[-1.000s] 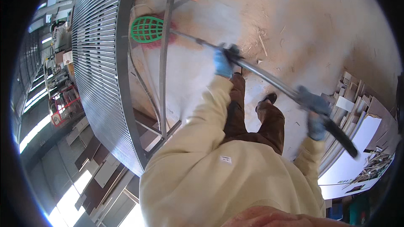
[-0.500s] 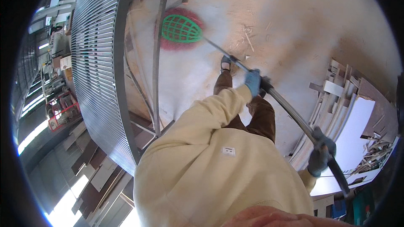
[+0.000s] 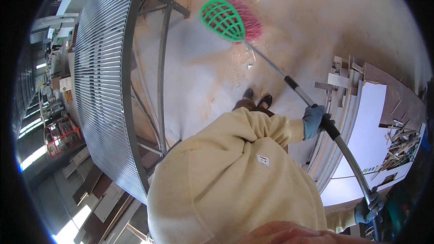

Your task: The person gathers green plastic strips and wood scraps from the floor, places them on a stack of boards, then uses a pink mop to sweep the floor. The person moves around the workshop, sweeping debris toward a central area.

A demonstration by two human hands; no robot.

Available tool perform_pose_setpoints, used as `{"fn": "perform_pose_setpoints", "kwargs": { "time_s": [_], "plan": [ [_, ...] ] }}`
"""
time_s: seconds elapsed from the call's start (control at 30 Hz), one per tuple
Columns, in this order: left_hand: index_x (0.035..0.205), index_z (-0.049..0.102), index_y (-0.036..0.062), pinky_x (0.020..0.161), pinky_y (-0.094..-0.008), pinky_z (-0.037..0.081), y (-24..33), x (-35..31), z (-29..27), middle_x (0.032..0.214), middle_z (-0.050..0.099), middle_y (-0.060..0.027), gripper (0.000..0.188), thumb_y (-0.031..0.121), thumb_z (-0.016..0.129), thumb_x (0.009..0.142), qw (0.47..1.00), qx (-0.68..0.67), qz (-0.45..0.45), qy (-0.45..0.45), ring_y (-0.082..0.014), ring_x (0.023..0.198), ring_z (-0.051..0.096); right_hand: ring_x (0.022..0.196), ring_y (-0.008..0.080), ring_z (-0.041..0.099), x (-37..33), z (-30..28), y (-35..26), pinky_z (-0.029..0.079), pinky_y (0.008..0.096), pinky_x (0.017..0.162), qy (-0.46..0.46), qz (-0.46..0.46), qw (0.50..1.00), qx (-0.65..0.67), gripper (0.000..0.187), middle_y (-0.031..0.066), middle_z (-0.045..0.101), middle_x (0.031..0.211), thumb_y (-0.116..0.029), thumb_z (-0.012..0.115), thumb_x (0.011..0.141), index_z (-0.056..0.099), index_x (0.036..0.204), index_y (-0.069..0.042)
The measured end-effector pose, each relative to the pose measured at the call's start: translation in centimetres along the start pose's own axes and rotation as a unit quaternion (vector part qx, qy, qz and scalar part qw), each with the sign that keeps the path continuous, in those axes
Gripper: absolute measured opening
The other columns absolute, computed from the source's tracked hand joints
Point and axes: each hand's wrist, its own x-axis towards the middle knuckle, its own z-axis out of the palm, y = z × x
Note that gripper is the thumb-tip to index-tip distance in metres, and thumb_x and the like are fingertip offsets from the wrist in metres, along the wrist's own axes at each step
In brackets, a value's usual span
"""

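Dusty floor [image 3: 190,86] spreads between a slatted metal rack [image 3: 104,77] on the left and stacked boards [image 3: 361,131] on the right. Gloved and well apart, the left hand [image 3: 312,122] grips the middle of a broom [image 3: 303,94] and the right hand [image 3: 363,212] its far end. Its green head [image 3: 222,18] and pink bristles [image 3: 250,21] show against the floor beyond the shoes [image 3: 248,93].

A loose, long-sleeved cream sweatshirt [image 3: 226,190] bearing a small white rectangular patch [image 3: 262,161] with dark marks, between four and five o'clock from the view's centre, is worn with brown fabric trousers [image 3: 244,104], black shoes [image 3: 266,101], and blue-and-dark-grey gloves [image 3: 309,126] on left hand [image 3: 314,121] and right hand [image 3: 368,208].
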Motion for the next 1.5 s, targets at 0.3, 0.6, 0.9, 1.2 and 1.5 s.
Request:
{"fn": "perform_pose_setpoints", "kwargs": {
  "time_s": [0.3, 0.6, 0.9, 1.2, 1.5],
  "plan": [
    [0.109, 0.053, 0.0043, 0.087, -0.0478, 0.059, 9.4, 3.7, -13.4, 0.097, 0.063, -0.0178, 0.026, 0.024, 0.059, 0.093, 0.991, -0.134, -0.013, 0.025, -0.0331, 0.084, 0.066, 0.073, 0.0232, 0.057, 1.9, 17.0, 4.1, 0.042, 0.0535, 0.091, -0.182, 0.162, 0.956, 0.163, 0.025, 0.0034, 0.055, 0.068, -0.030, 0.069, 0.089, 0.060, 0.091, -0.007],
    [0.103, 0.058, 0.0059, 0.066, -0.0321, 0.060, 24.3, 8.6, -17.6, 0.090, 0.065, -0.0097, 0.027, 0.032, 0.056, 0.096, 0.963, -0.203, 0.150, 0.095, -0.0218, 0.069, 0.065, 0.057, 0.0241, 0.055, 1.0, 26.3, -4.8, 0.045, 0.0490, 0.076, -0.245, 0.101, 0.960, 0.092, 0.025, 0.0030, 0.058, 0.059, -0.025, 0.065, 0.093, 0.051, 0.076, -0.012],
    [0.094, 0.052, 0.0109, 0.052, -0.0304, 0.056, 19.9, 14.7, 0.4, 0.083, 0.060, -0.0063, 0.001, 0.011, 0.053, 0.093, 0.973, -0.016, 0.182, 0.143, -0.0176, 0.064, 0.062, 0.063, 0.0164, 0.048, 3.5, 20.8, -5.8, 0.042, 0.0423, 0.084, -0.052, 0.055, 0.997, 0.031, 0.027, -0.0039, 0.042, 0.059, -0.035, 0.066, 0.089, 0.049, 0.073, -0.020],
    [0.093, 0.054, 0.0098, 0.055, -0.0323, 0.055, 32.4, 21.1, 12.7, 0.078, 0.059, -0.0062, 0.003, 0.007, 0.055, 0.093, 0.957, -0.124, 0.263, 0.019, -0.0198, 0.063, 0.060, 0.064, 0.0163, 0.048, 20.0, 23.7, 2.1, 0.040, 0.0431, 0.086, -0.096, 0.021, 0.982, 0.159, 0.027, -0.0022, 0.042, 0.059, -0.031, 0.066, 0.091, 0.050, 0.075, -0.016],
    [0.115, 0.049, -0.0007, 0.082, -0.0449, 0.061, 59.2, 18.9, 9.0, 0.099, 0.061, -0.0208, 0.027, 0.007, 0.059, 0.092, 0.926, -0.093, 0.366, 0.007, -0.0344, 0.081, 0.067, 0.087, 0.0284, 0.070, 26.3, 55.8, 15.3, 0.051, 0.0512, 0.097, -0.318, 0.029, 0.939, 0.129, 0.007, 0.0132, 0.070, 0.089, -0.006, 0.060, 0.093, 0.062, 0.097, 0.000]
  ]
}}
